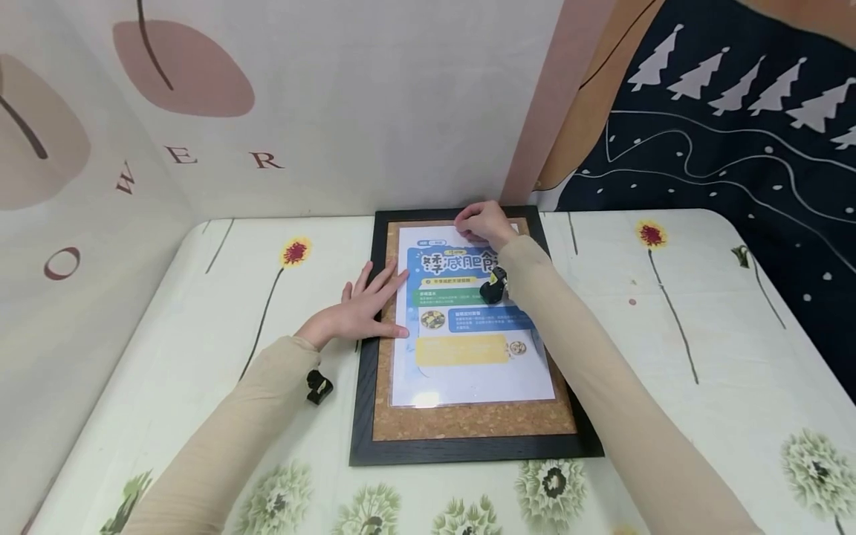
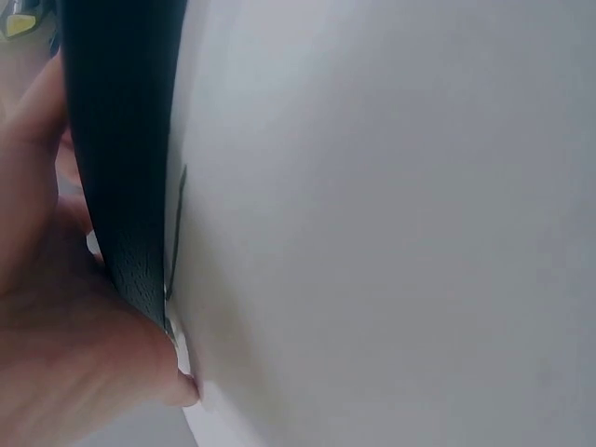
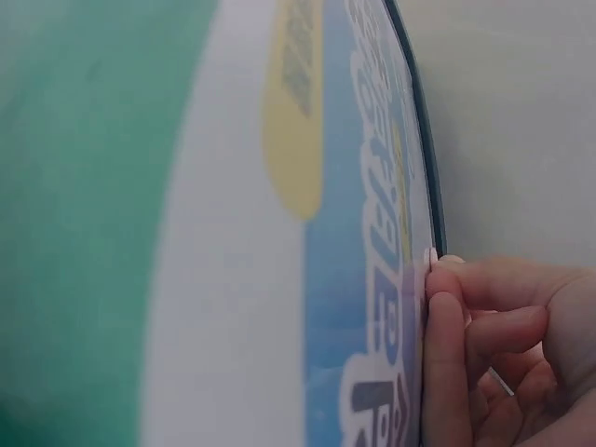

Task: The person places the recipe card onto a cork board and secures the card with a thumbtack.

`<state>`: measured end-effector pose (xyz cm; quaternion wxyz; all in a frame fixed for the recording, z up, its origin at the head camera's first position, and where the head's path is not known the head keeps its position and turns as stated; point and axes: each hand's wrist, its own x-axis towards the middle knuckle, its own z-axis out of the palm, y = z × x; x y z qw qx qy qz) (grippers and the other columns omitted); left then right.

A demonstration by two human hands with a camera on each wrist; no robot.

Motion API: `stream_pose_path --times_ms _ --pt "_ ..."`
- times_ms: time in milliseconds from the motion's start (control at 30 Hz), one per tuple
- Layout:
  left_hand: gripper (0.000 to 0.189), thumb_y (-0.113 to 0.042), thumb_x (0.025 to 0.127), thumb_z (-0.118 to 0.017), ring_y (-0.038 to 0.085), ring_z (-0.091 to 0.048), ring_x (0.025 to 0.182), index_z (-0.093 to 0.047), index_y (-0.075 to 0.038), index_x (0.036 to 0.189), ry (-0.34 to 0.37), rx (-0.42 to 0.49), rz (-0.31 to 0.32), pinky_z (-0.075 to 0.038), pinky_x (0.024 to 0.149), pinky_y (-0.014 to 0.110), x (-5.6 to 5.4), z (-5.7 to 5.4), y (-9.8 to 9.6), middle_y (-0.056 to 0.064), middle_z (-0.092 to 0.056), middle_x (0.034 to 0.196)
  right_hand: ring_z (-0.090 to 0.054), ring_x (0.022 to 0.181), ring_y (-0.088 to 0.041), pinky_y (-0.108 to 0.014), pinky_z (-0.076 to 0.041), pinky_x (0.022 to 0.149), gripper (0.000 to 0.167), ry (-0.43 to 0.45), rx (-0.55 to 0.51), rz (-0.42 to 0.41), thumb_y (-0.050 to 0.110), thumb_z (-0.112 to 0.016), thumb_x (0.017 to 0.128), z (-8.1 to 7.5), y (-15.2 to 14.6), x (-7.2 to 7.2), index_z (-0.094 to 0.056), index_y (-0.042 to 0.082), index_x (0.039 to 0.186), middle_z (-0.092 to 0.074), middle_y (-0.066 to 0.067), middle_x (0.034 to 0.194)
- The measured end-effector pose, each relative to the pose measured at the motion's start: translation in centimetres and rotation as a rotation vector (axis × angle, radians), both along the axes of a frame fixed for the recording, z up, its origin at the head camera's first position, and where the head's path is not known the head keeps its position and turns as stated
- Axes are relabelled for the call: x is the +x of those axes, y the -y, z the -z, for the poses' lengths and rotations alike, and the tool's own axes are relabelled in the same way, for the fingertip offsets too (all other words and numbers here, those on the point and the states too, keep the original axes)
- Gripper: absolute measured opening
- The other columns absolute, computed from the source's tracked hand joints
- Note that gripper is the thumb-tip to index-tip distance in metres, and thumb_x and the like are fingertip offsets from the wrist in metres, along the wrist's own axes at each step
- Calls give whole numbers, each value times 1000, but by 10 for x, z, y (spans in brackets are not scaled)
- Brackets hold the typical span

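A laminated printed sheet [image 1: 473, 383] lies on a cork board [image 1: 468, 422] with a black frame [image 1: 476, 449]. My left hand [image 1: 357, 313] spreads its fingers over the frame's left side, with fingertips and thumb resting on the sheet's left edge. In the left wrist view, that hand lies across the dark frame edge [image 2: 126, 140]. Near the sheet's top edge, my right hand [image 1: 487, 223] has curled fingers. They pinch a small pale pink piece [image 3: 429, 260] against the sheet in the right wrist view; its kind is mostly hidden. The right forearm covers part of the sheet's right side.
The board lies on a table with a white flowered cloth [image 1: 742, 416]. Its far edge is close to a pale fabric wall [image 1: 374, 96]. Dark fabric with white trees [image 1: 709, 148] hangs at the back right. Each wrist wears a small black camera [image 1: 319, 387].
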<state>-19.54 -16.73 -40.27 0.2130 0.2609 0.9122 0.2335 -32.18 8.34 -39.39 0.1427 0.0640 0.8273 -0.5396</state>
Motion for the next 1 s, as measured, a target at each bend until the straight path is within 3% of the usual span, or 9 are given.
stream_pose_path --times_ms 233,767,1000 --pt "101 -46 87 -69 38 28 139 -4 -12 157 4 0 -5 8 101 71 -1 3 1 10 15 160 -58 78 -17 -24 -47 68 11 20 -24 14 12 -66 92 1 0 1 -68 6 101 -63 -8 94" --pt "100 -44 88 -69 39 29 138 -4 -10 156 7 15 -3 10 100 72 -1 3 3 13 15 160 -57 75 -18 -24 -45 62 7 59 65 52 9 -66 91 -8 11 -2 -69 6 97 -63 -8 90" --pt "100 -45 88 -69 39 29 138 -5 -10 156 4 27 8 9 100 72 -2 4 3 13 15 160 -56 72 -18 -25 -43 59 6 1 141 30 8 -65 90 -7 13 -2 -69 5 93 -64 -8 86"
